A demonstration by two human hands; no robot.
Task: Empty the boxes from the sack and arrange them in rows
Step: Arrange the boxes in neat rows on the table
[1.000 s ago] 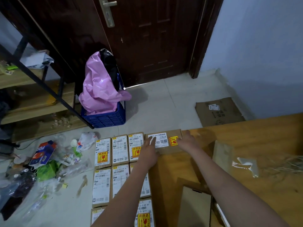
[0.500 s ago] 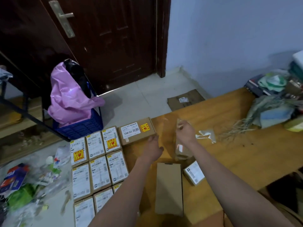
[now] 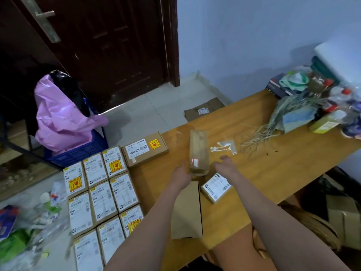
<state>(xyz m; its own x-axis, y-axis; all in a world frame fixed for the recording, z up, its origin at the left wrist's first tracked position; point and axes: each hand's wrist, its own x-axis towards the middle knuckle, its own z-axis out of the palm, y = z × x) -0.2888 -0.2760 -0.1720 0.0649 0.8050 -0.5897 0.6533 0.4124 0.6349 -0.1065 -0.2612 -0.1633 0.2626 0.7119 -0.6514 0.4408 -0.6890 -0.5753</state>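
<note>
Left hand: the left hand [image 3: 182, 174] touches the near left corner of a taped brown box [image 3: 198, 153] that stands up off the wooden table [image 3: 273, 173]; fingers hidden behind the hand and box, so I cannot tell whether they grip it.
Right hand: the right hand [image 3: 226, 165] is just right of the same box, fingers loosely curled, holding nothing, a small gap between it and the cardboard.
Taped brown box: wrapped in glossy tape, tilted, its far end pointing toward the wall.
Around the hands: a plain brown box [image 3: 187, 211] lies flat just below the left hand; a small labelled box [image 3: 215, 187] lies skewed just below the right wrist.
Rows: labelled boxes [image 3: 101, 194] lie in three columns left of the table edge, touching side to side, several with yellow stickers; a larger box marked 12V4A-5525 [image 3: 145, 149] sits at the far right end of the top row, partly on the table corner.
In the way: a strip of clear tape [image 3: 224, 147] and a bundle of dry straw-like fibres [image 3: 259, 133] lie on the table beyond the right hand.
Table, far right: clutter of bottles, cloth and books [image 3: 320, 102].
Floor: pale tiles; a flattened cardboard piece [image 3: 203, 111] near the wall; loose plastic litter [image 3: 25, 227] at lower left.
Room: dark wooden door [image 3: 109, 45]; blue wall [image 3: 254, 40]; a blue crate [image 3: 78, 151] holding a pink plastic bag [image 3: 62, 118].
</note>
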